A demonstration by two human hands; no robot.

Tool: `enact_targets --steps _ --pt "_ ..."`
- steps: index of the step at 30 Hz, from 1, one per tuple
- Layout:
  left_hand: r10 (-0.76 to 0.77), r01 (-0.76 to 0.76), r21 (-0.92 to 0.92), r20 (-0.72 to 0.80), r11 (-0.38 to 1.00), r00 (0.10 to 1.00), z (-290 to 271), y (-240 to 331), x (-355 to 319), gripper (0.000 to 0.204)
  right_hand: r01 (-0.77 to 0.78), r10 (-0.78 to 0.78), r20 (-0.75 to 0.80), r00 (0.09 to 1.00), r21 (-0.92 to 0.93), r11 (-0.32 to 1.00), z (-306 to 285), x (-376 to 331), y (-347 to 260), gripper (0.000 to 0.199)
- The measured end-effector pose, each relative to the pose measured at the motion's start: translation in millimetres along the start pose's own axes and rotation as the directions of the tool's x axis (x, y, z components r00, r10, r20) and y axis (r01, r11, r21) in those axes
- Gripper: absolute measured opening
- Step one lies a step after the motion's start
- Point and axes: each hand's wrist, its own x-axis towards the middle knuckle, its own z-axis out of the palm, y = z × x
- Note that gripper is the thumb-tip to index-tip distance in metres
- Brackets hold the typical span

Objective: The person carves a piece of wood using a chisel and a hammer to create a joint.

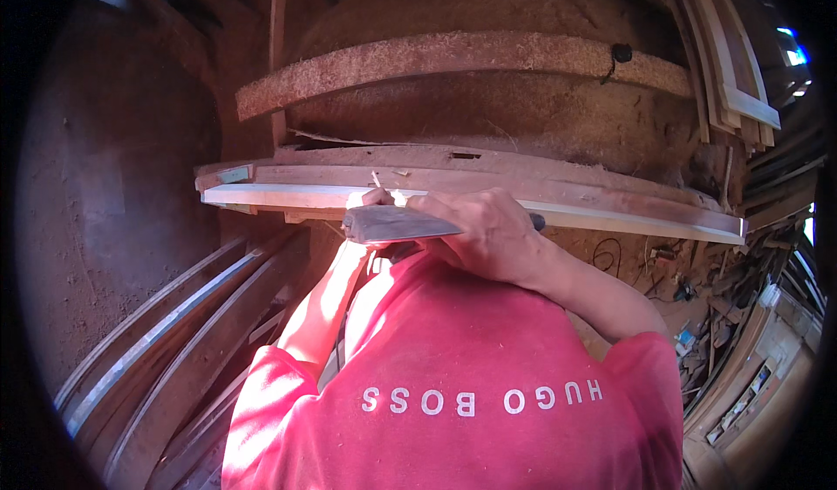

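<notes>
A tool with a broad, flat grey blade (399, 224) lies across in front of my chest, and its dark handle end (538, 221) sticks out to the right. My right hand (484, 228) is closed around the tool. Behind the blade's left end is my left hand (375, 199), its fingers curled and partly hidden by the blade and by bright sunlight. A thin pale stick (376, 179) stands up beside it; whether the fingers grip it I cannot make out. Just beyond both hands runs a long, pale wooden strip (628, 217) along the edge of a wooden bench (558, 180).
Farther off, a thick rough beam (462, 54) crosses the view, with a small black object (621, 53) on it. Planks lean at the upper right (724, 54) and long boards (174, 350) at the lower left. Wood scraps (719, 324) and a wooden panel (767, 359) are at right.
</notes>
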Motion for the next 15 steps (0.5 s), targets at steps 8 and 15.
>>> enact_targets --steps 8,15 --pt "-0.036 0.037 -0.031 0.024 0.999 0.999 5 3 -8 0.021 0.049 -0.042 0.073 0.996 -0.084 0.995 6 -3 4 0.028" --pt "-0.242 0.282 0.113 -0.284 0.953 0.928 -5 -23 15 0.025 -0.074 0.08 0.057 0.995 -0.104 0.992 8 1 14 0.019"
